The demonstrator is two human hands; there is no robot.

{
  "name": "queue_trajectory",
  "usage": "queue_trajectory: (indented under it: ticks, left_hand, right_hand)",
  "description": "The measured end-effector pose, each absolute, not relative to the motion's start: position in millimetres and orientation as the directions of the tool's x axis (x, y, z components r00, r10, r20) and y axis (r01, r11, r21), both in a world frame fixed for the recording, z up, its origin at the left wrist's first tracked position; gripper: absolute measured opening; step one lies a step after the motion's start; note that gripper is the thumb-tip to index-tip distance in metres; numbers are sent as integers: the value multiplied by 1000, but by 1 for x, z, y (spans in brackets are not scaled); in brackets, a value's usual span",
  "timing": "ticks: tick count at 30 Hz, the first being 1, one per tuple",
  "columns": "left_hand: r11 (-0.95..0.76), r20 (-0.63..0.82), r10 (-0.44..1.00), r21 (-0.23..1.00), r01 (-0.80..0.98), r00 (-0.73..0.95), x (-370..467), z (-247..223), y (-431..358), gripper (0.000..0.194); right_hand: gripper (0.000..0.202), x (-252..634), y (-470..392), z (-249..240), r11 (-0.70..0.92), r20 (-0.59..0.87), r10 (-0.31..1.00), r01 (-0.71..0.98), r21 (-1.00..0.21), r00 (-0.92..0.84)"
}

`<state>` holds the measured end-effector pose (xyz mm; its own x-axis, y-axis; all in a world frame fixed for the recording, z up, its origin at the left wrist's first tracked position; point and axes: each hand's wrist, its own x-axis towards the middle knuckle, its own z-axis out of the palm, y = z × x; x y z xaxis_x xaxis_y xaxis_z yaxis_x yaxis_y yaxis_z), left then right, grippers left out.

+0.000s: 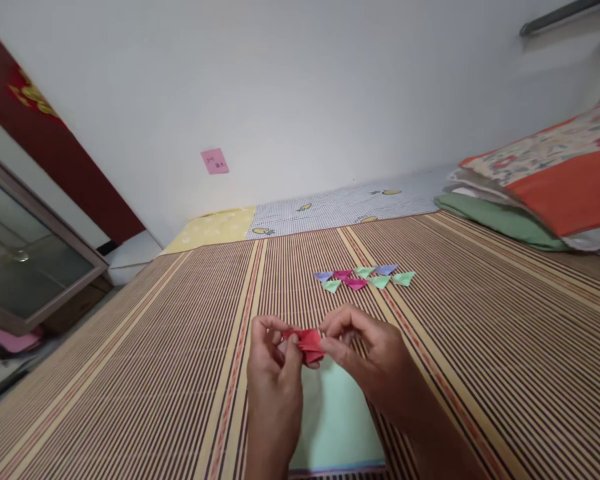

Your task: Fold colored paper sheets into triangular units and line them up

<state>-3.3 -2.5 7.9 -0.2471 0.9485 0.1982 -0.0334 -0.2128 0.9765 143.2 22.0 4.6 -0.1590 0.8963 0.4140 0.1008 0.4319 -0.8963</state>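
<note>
A small piece of folded red paper (310, 341) is held up between my two hands, with several creased layers showing. My left hand (276, 363) pinches its left side, thumb in front and fingers behind. At its right edge, my right hand (363, 343) closes thumb and forefinger on the paper. Below them lies a pale green sheet (337, 417) on a striped mat, with blue and purple edges showing along its near side. Farther off, two rows of small folded paper pieces, among them a magenta one (356, 284) and a green one (404, 278), rest on the mat.
The striped mat (180, 347) covers the bed. Along the wall runs patterned cloth (320, 212). Folded bedding (555, 193) is piled at the right. A pink note (215, 161) is stuck to the wall, and a glass-paned frame (25, 247) stands at the left.
</note>
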Motion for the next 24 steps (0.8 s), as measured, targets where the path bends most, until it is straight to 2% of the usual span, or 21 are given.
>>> queue_trajectory:
  ticks: [2,5,10,13,17,24]
  left_hand:
    - [-235,236,929,971,39,-286,-4,5,-2,12]
    - [-248,273,918,961,119,-289,-7,2,-2,11]
    - [-187,186,962,982,14,-202,-10,6,-4,10]
    - [-164,157,972,986,-24,-175,-10,13,-5,9]
    - [-157,157,972,988,10,-173,-12,16,-6,12]
    - [-204,225,963,968,148,-148,-12,14,-7,10]
  right_hand:
    - [15,142,19,8,433,403,893,144,-890,-198]
    - [10,138,18,11,432,389,893,188,-882,-225]
    - [10,137,20,9,475,448,876,151,-867,-182]
    - [11,139,20,7,488,471,873,196,-851,-131]
    - [14,140,20,6,495,477,869,267,-827,-132]
    - [19,142,23,5,564,525,825,266,-782,-208]
